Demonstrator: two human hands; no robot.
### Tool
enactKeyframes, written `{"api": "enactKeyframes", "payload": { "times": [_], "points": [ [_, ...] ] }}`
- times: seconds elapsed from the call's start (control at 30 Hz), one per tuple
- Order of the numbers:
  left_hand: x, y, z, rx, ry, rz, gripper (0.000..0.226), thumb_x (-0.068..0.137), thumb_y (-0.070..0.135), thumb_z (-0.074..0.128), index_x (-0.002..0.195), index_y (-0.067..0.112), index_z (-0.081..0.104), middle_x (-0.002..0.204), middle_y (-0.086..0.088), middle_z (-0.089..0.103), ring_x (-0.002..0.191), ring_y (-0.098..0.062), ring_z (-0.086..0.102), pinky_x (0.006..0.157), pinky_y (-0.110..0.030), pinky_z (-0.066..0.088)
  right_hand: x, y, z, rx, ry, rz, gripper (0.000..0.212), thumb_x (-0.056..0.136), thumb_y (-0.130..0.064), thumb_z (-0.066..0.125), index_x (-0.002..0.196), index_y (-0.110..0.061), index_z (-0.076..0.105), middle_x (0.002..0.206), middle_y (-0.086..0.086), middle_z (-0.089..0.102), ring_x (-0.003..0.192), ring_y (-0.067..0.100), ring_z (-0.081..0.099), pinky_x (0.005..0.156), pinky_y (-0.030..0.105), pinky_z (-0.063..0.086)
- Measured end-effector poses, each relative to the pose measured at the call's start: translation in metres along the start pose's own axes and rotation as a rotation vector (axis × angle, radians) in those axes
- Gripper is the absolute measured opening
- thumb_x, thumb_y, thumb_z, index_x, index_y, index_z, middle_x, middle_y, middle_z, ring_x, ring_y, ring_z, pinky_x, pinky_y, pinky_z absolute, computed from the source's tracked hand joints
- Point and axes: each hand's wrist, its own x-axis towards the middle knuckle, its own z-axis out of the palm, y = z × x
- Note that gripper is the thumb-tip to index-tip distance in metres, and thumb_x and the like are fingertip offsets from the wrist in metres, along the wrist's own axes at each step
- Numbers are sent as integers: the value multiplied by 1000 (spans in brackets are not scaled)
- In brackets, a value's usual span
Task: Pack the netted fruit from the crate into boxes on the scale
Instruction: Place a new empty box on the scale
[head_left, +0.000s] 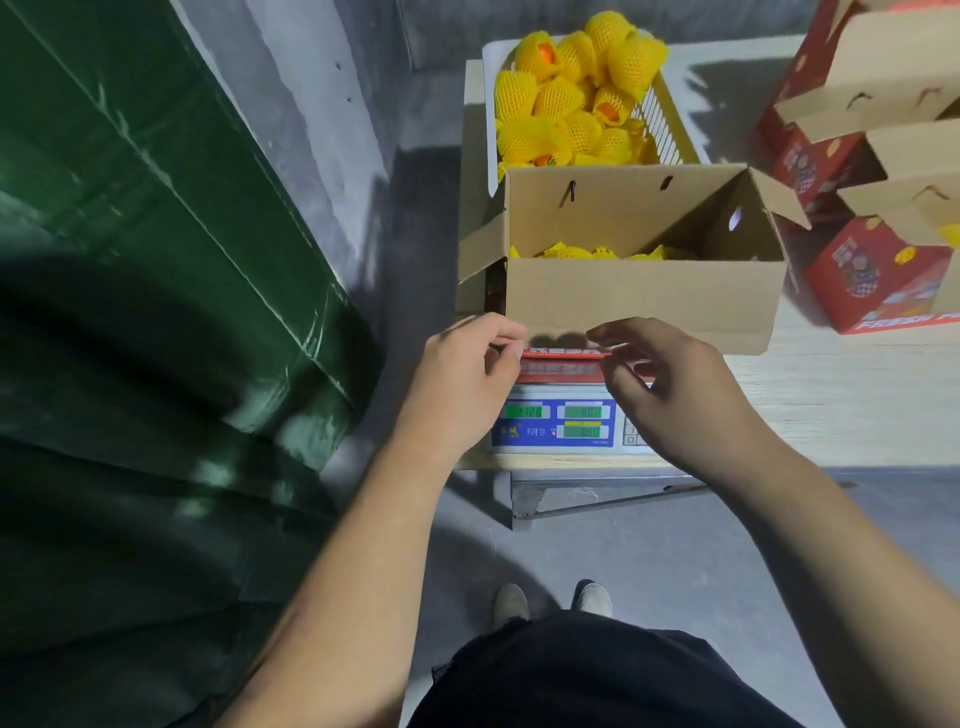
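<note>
An open cardboard box (644, 296) stands on the scale (550, 441), whose green displays are lit. A few yellow netted fruit (574, 253) lie in its bottom. Behind it, a white crate (488, 119) is heaped with several more netted fruit (563, 98). The box's near flap (566, 356) hangs toward me, with its red printed side showing at the lower edge. My left hand (467, 369) pinches that edge at its left end. My right hand (675, 389) curls thumb and forefinger around the same edge further right.
Several open red printed boxes (878, 280) stand on the wooden table (857, 400) to the right. A green tarpaulin-covered bulk (156, 260) fills the left side. Grey concrete floor, the table's metal frame (597, 499) and my shoes lie below.
</note>
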Motion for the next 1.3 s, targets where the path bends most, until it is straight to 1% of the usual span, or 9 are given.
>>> {"api": "enactKeyframes", "payload": {
  "times": [0.33,0.53,0.67,0.8,0.87,0.97,1.1,1.2,1.3],
  "points": [
    [75,23,1,-139,155,153,22,99,17,63,118,23,74,107,14,73,99,-3,69,87,-19,56,66,-1,-28,78,117,-72,26,99,-18,61,121,-29,69,116,-14,70,104,1,65,89,32,58],
    [169,49,7,-54,121,145,21,103,24,60,120,28,72,113,19,67,101,2,64,81,-4,46,165,13,-68,-2,128,-171,27,98,-16,62,123,-21,70,117,-7,71,101,13,68,88,41,57],
    [240,60,18,4,95,97,23,103,22,60,122,23,72,118,11,70,97,3,61,78,2,42,260,32,-89,-162,-6,-164,31,98,-21,61,128,-21,66,122,1,70,106,22,66,90,39,53],
    [308,64,36,56,23,-21,24,102,21,58,122,20,73,117,5,73,110,-13,66,97,-29,53,355,52,-79,-310,-213,-95,45,98,-28,62,142,-19,56,136,9,64,123,29,60,97,40,50],
    [332,61,44,86,4,-107,26,102,19,57,122,19,74,119,3,74,113,-18,66,100,-35,52,395,58,-59,-362,-301,-83,55,98,-31,62,149,-17,48,142,15,58,129,34,56,101,43,49],
    [357,50,49,172,-2,-223,30,102,19,55,127,20,71,125,3,72,119,-20,63,102,-33,49,443,61,-18,-423,-414,-69,69,96,-31,66,156,-16,35,149,18,44,133,42,50,105,48,48],
    [372,35,50,208,4,-326,32,105,24,53,134,27,66,132,6,68,122,-19,60,101,-34,48,488,68,28,-560,-504,-89,96,93,-30,70,164,-20,6,171,10,9,148,46,29,114,54,38],
    [374,24,52,244,-61,-343,33,107,30,51,137,32,62,137,8,65,126,-18,58,103,-36,48,513,78,55,-663,-597,-65,98,94,-31,69,164,-27,0,151,19,44,136,43,46,103,51,45],
    [371,13,53,248,-104,-346,33,106,33,52,137,34,62,138,8,63,129,-19,56,106,-36,46,525,87,77,-671,-513,-12,75,92,-26,68,151,-30,23,146,16,36,137,42,37,99,53,45]
  ]
}}
